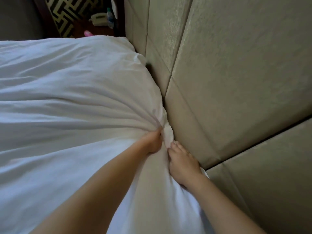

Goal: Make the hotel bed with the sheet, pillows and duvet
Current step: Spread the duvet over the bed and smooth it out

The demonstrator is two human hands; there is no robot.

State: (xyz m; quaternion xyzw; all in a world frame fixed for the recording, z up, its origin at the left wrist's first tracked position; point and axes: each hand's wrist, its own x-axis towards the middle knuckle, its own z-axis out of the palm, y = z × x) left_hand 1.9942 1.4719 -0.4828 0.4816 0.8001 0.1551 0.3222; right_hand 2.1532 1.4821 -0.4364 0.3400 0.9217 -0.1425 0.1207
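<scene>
A thick white duvet (70, 92) covers the bed and fills the left half of the view. Its top edge runs along the padded beige headboard (236, 81). My left hand (152, 141) grips a bunched fold of the duvet near that edge, and creases fan out from the grip. My right hand (182, 162) is just to the right, fingers curled on the duvet's edge where it meets the headboard. No pillows are visible.
A dark wooden nightstand (101, 29) stands beyond the bed's far corner, with a cream telephone (98, 19), a water bottle (110, 17) and a small pink object (87, 33). A black-and-gold patterned panel (67, 16) is behind it.
</scene>
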